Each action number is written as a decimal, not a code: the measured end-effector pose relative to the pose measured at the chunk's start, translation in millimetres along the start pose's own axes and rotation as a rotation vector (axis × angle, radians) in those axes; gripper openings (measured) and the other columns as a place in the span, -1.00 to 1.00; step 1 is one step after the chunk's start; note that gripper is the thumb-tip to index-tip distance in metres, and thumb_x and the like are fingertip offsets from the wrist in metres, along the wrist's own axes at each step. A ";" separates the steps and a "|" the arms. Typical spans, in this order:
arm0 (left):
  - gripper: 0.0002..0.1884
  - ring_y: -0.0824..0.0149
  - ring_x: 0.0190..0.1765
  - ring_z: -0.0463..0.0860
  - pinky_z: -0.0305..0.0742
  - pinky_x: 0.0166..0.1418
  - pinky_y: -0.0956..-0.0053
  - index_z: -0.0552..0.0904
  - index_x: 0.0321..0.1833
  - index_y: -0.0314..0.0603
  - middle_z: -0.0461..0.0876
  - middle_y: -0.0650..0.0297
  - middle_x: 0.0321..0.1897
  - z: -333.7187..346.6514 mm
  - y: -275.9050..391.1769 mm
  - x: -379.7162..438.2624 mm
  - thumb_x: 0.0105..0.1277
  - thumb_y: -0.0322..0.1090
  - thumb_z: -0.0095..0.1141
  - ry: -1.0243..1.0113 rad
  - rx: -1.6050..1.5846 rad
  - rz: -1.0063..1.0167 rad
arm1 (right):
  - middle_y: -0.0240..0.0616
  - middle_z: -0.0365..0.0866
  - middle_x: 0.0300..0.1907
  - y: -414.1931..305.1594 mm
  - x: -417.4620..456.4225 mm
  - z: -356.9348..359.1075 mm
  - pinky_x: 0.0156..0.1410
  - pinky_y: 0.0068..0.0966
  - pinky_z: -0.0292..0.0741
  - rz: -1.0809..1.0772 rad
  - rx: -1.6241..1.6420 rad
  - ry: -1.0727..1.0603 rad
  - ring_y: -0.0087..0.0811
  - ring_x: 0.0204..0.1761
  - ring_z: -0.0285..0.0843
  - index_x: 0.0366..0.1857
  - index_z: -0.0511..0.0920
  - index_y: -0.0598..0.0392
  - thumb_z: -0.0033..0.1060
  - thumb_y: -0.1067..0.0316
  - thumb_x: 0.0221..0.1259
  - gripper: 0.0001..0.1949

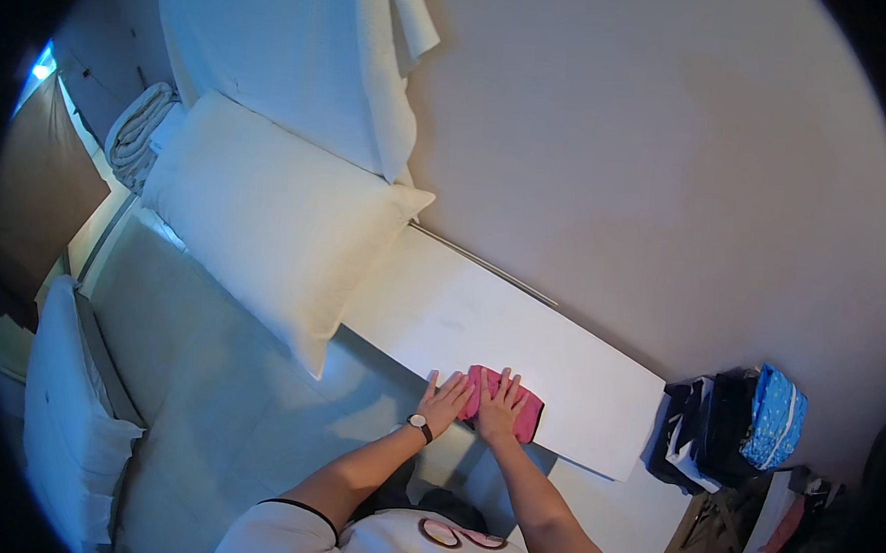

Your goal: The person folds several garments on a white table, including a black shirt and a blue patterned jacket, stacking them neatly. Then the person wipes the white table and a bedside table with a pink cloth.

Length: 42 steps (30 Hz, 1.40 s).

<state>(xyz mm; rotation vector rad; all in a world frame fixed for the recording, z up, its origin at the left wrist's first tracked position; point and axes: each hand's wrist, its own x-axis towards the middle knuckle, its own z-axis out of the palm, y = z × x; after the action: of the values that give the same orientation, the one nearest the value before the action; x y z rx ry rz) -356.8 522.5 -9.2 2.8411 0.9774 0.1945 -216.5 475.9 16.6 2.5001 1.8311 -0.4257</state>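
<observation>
A folded pink cloth (528, 422) with a dark edge lies on a white tabletop (572, 392), close to its front edge. My right hand (499, 413) rests flat on top of the cloth with its fingers spread. Beside it, my left hand (442, 407) lies palm down at the cloth's left edge, its fingertips reaching the fabric and the table edge. A wristwatch (417, 422) with a dark strap is on my left wrist. Neither hand grips the cloth; both are laid over or against it.
A large white pillow (272, 230) covers the table's left part, beneath a white draped cloth (274, 50). Folded clothes (728, 427) are stacked past the right end. A lower white surface (611, 511) sits below the table. A cushioned white piece (75, 422) stands at far left.
</observation>
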 end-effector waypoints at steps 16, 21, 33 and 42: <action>-0.28 0.05 0.44 -0.12 -0.26 0.45 0.15 0.03 0.32 -0.46 -0.04 -0.11 0.36 -44.9 -102.4 -22.7 0.07 -0.42 -0.05 -0.090 -0.155 -0.343 | -0.05 -0.44 0.43 -130.8 72.9 1.3 0.40 0.03 -0.42 -0.279 0.061 -0.030 -0.15 0.46 -0.52 0.39 -0.20 -0.22 -0.04 0.22 0.13 -0.25; -0.41 0.01 0.41 -0.02 -0.19 0.44 0.16 0.08 0.29 -0.52 0.01 -0.14 0.34 -14.3 -63.5 -4.6 0.18 -0.42 -0.22 -0.113 -0.054 -0.137 | -0.16 -0.32 0.44 -72.4 31.3 23.0 0.42 -0.03 -0.32 -0.167 0.049 0.141 -0.28 0.47 -0.40 0.35 0.01 -0.25 -0.11 0.27 0.17 -0.39; -0.38 0.04 0.42 -0.06 -0.19 0.43 0.17 0.05 0.32 -0.50 -0.05 -0.10 0.37 -6.4 131.3 98.7 0.27 -0.21 -0.27 -0.461 0.054 0.340 | -0.22 -0.03 0.39 118.1 -89.7 5.0 0.39 -0.03 -0.16 0.226 0.191 0.264 -0.29 0.42 -0.13 0.27 0.22 -0.25 -0.04 0.09 0.18 -0.48; -0.37 0.11 0.44 -0.09 -0.20 0.43 0.21 0.02 0.35 -0.40 -0.10 0.00 0.40 6.3 202.1 163.5 0.30 -0.14 -0.29 -0.440 0.144 0.299 | -0.32 -0.18 0.43 181.3 -66.4 -8.8 0.36 0.12 -0.34 0.516 0.211 0.259 -0.23 0.45 -0.30 0.31 0.09 -0.49 -0.21 0.03 0.28 -0.51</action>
<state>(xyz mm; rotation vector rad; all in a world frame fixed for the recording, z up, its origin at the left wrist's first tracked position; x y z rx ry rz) -106.3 465.1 30.8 2.9491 0.4951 -0.4728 -63.1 358.3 13.1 3.1563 1.1606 -0.2952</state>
